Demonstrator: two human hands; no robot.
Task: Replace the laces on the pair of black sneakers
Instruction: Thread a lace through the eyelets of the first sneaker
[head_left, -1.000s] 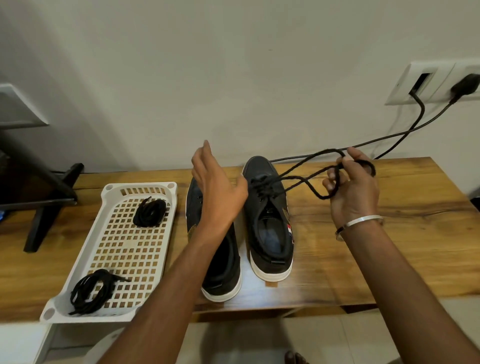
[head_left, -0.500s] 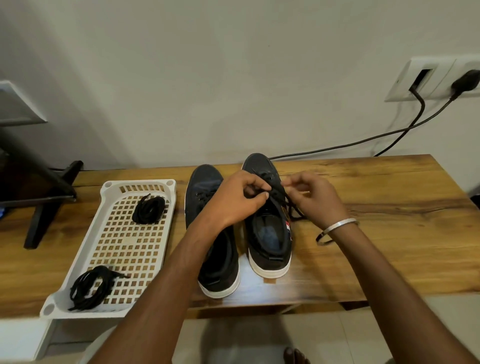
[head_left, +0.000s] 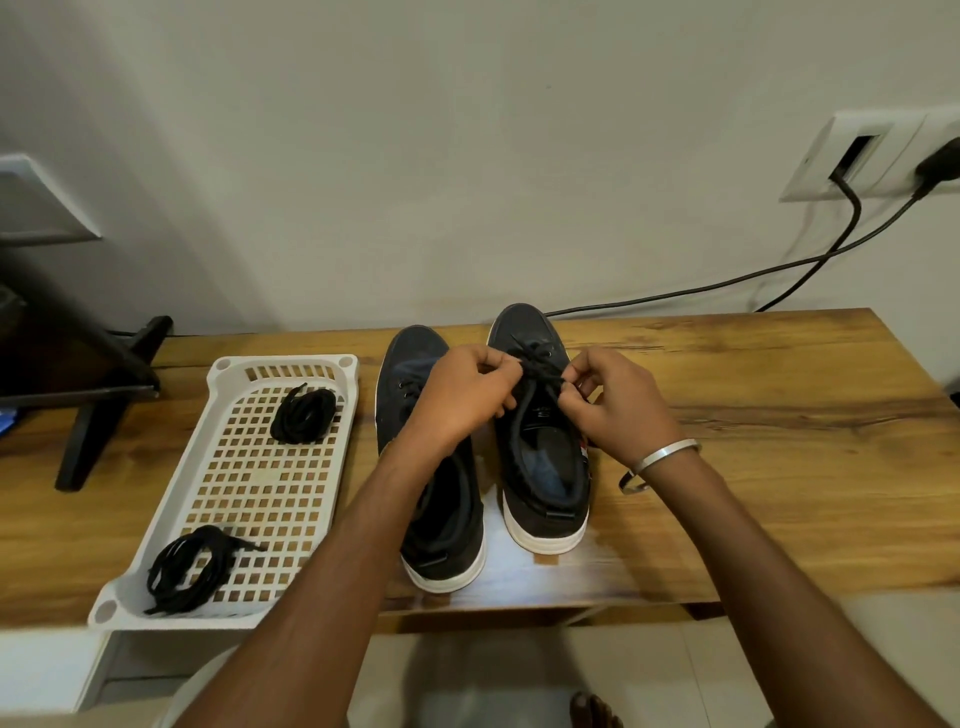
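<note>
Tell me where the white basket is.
In the head view, the white basket sits on the wooden table, left of the sneakers.

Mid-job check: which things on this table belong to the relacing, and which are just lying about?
In the job: right sneaker, its lace pinched by left hand and right hand; left sneaker; lace bundles in the white basket.

Lying about: black stand, power cables, wall socket.

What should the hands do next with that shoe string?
Probably pull the lace snug across the right sneaker. Both the left hand and right hand pinch it over the eyelets, so it looks mid-threading, while the left sneaker waits.
</note>
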